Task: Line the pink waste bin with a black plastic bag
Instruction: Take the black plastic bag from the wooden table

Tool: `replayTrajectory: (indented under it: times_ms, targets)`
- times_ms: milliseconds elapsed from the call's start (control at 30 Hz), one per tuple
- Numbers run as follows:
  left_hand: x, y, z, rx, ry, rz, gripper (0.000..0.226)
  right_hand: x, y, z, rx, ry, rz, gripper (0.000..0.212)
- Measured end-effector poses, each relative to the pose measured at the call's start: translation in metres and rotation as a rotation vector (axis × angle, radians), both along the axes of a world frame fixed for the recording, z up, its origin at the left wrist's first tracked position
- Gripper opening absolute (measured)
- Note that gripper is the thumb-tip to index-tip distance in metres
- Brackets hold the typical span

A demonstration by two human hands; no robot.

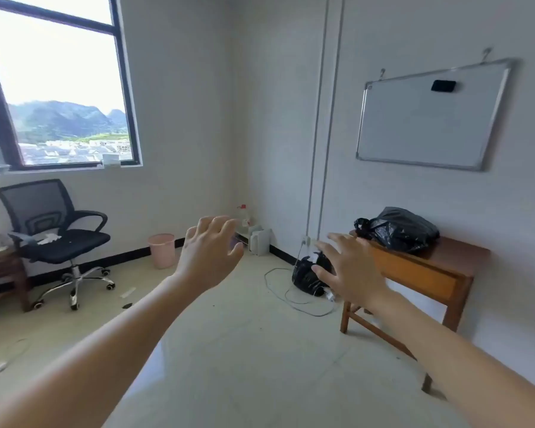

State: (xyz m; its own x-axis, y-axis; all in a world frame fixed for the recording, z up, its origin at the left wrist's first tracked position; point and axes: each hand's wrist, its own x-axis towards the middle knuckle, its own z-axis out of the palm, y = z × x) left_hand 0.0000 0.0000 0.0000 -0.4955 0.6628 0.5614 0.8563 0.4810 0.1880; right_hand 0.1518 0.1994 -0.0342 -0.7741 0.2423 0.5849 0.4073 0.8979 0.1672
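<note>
The pink waste bin (pixel 162 250) stands upright on the floor against the far wall, below the window's right corner, with no liner visible. A crumpled black plastic bag (pixel 397 229) lies on the wooden table (pixel 420 273) at the right wall. A second black bag (pixel 306 274) sits on the floor by the table's left end. My left hand (pixel 210 251) and my right hand (pixel 349 270) are both stretched forward in mid-air, fingers spread, holding nothing. The right hand overlaps the floor bag in view, and neither hand touches anything.
A black office chair (pixel 56 239) stands left of the bin. A white cable (pixel 294 299) loops across the floor near the floor bag. A whiteboard (pixel 426 118) hangs above the table. A dark side table (pixel 3 273) is at the far left. White containers (pixel 260 240) fill the corner.
</note>
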Motion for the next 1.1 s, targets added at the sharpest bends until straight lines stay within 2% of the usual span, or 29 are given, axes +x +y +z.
replayTrajectory:
  times_ms: [100,300,500,567,667,767,867,967,1100]
  targets:
    - [-0.008,0.064,-0.009,0.024,-0.020,-0.064,0.061,0.004,0.055,-0.005,-0.045,-0.014,-0.032,0.050]
    - [-0.032,0.183,-0.054,-0.058,-0.140,-0.147,0.053,0.012,0.152,-0.037,-0.165,-0.038,-0.136,0.048]
    - [-0.073,0.275,-0.096,-0.120,-0.220,-0.190,0.045,-0.003,0.231,-0.065,-0.293,-0.141,-0.219,0.077]
    - [-0.094,0.307,-0.100,-0.122,-0.213,-0.197,0.045,-0.019,0.261,-0.069,-0.239,-0.077,-0.209,0.072]
    - [-0.129,0.358,-0.101,-0.116,-0.222,-0.210,0.045,-0.043,0.307,-0.067,-0.245,-0.149,-0.267,0.063]
    - [-0.163,0.414,-0.096,-0.116,-0.266,-0.231,0.044,-0.065,0.353,-0.056,-0.183,-0.185,-0.328,0.046]
    - [-0.188,0.478,-0.096,-0.122,-0.316,-0.256,0.044,-0.076,0.400,-0.052,-0.155,-0.171,-0.431,0.037]
    - [-0.189,0.542,-0.109,-0.165,-0.398,-0.305,0.045,-0.071,0.444,-0.065,-0.166,-0.149,-0.482,0.039]
    - [-0.171,0.622,-0.137,-0.269,-0.444,-0.383,0.045,-0.047,0.497,-0.089,-0.150,-0.219,-0.573,0.038]
